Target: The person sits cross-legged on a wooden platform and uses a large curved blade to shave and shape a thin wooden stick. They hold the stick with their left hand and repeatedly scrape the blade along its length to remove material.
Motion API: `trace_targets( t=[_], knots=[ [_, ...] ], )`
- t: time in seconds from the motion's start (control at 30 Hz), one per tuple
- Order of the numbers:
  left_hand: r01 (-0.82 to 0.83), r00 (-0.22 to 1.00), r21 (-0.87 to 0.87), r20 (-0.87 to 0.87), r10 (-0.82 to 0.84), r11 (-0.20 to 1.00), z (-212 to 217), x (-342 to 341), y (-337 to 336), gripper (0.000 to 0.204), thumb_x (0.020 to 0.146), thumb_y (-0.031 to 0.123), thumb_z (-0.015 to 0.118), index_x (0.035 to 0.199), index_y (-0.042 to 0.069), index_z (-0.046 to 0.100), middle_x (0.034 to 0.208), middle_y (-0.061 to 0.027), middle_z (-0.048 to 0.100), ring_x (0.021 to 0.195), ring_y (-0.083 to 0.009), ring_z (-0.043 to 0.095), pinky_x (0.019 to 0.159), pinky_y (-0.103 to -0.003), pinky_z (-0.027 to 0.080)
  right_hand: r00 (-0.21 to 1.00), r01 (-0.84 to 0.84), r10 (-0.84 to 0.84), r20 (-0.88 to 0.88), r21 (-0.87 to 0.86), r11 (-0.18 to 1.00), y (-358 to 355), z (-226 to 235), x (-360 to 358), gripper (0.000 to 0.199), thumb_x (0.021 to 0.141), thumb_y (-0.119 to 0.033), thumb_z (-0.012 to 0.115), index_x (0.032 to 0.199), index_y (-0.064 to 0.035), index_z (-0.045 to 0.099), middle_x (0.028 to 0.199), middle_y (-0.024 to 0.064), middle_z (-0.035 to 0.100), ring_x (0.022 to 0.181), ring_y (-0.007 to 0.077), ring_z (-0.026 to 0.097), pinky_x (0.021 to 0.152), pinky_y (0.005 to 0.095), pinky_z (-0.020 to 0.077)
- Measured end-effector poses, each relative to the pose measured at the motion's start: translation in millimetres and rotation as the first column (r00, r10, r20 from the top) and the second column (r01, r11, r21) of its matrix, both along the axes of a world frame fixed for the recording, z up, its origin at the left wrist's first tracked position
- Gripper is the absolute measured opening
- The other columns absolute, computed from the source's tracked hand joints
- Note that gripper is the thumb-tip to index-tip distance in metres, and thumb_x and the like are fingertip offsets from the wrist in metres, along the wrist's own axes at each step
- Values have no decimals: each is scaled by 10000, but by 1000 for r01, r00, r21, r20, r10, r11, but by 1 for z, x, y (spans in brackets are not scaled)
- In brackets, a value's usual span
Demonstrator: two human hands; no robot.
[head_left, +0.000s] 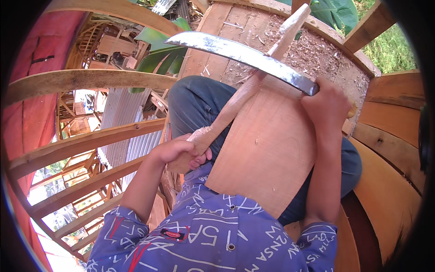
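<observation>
A long, partly shaved wooden piece (232, 106) runs slantwise from my lap to the far right, with a wide lower end and a narrower middle. My left hand (183, 152) is wrapped round its wide lower end. Closed on the handle of a machete, my right hand (326, 104) is at the right, and a bit of yellowish handle shows past it. The machete's long, curved, bright blade (235, 52) lies across the wooden piece in this view, tip toward the left. Whether the edge touches the wood, I cannot tell. Under them a broad wooden board (265, 145) rests against my lap.
Wood shavings (317, 47) litter the plank floor (213, 34) ahead. Wooden rails (86, 145) stand along the left, with a red sheet (38, 86) and corrugated metal (120, 118) beyond. Curved plank walling (389, 167) closes in the right side. Green leaves (333, 13) show past the far edge.
</observation>
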State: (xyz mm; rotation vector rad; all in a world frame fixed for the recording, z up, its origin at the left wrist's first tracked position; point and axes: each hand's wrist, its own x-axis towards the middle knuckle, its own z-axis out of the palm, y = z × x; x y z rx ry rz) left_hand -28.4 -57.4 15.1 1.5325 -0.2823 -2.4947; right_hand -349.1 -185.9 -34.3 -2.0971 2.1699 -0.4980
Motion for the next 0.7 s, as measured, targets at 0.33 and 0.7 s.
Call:
trace_targets(
  t=[0.33,0.7],
  knots=[
    [-95,994,122,-45,101,988,0,4,-4,382,651,59,471,1013,-64,464,741,-48,415,625,-118,384,546,-246,351,998,-42,43,38,-17,999,1,-4,-8,116,600,-201,628,643,-93,618,619,112,612,632,296,627,568,414,463],
    [-80,993,117,-73,89,990,-4,9,-3,458,558,97,507,976,-84,461,708,-74,431,591,-136,403,534,-272,349,999,11,-11,-31,-14,1000,1,4,-16,127,614,-200,630,656,-82,614,643,116,620,622,307,623,540,401,449]
  ],
)
